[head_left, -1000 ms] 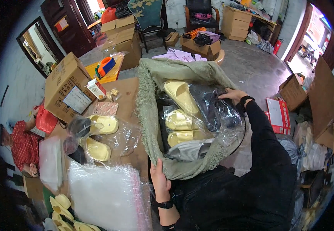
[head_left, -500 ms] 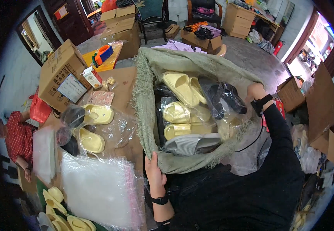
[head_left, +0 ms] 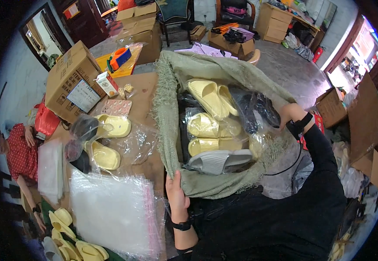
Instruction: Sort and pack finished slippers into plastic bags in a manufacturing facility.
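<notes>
A green woven sack [head_left: 168,130] gapes wide in front of me. Its near left rim is gripped by my left hand [head_left: 178,198], fingers closed on the cloth. At the far right side, my right hand [head_left: 290,114] is closed around the rim too. Inside lie plastic-wrapped slippers: a pale yellow pair [head_left: 206,98] at the top, a black pair [head_left: 258,111] beside it, more yellow slippers [head_left: 203,125] below, and a grey slipper [head_left: 217,162] nearest me. The sack's bottom is hidden under them.
Left on the table are yellow slippers [head_left: 106,155] in clear plastic, a stack of clear bags [head_left: 110,213], a cardboard box [head_left: 71,82] and a tape dispenser [head_left: 120,58]. Loose yellow slippers [head_left: 60,222] lie lower left, near another person [head_left: 21,152]. Cardboard boxes [head_left: 330,106] stand at right.
My right hand has shifted slightly toward me with the sack's rim, while my left keeps its hold. The other person's arm has reached down toward the loose yellow slippers.
</notes>
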A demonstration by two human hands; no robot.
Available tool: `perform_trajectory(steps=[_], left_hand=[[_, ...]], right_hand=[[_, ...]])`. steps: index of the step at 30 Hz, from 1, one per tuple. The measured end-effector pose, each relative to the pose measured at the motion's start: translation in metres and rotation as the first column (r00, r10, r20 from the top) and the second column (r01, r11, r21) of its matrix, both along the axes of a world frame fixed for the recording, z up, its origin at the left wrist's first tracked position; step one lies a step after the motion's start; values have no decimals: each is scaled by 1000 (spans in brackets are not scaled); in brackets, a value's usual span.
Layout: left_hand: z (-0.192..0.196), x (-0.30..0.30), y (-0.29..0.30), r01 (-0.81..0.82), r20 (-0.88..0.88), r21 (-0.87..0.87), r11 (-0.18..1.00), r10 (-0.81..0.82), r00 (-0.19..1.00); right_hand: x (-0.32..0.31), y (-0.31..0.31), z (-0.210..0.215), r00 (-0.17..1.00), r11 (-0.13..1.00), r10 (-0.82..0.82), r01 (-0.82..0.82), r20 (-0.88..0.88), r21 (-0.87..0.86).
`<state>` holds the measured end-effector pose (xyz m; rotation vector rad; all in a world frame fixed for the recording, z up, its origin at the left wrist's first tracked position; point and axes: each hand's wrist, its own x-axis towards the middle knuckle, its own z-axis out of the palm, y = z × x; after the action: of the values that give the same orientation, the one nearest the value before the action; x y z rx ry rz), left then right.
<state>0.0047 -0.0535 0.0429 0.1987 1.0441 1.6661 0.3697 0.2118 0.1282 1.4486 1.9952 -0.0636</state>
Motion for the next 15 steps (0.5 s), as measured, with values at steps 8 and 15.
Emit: perform_trajectory(steps=[8, 15], left_hand=[[-1, 1, -2, 5, -19, -29, 1000, -6, 1000], [-4, 4, 0, 14, -11, 15, 1000, -14, 1000]], right_hand=[[-95, -4, -44, 785, 879, 447, -296, -428, 375], [-65, 35, -78, 954, 966, 257, -257, -152, 20]])
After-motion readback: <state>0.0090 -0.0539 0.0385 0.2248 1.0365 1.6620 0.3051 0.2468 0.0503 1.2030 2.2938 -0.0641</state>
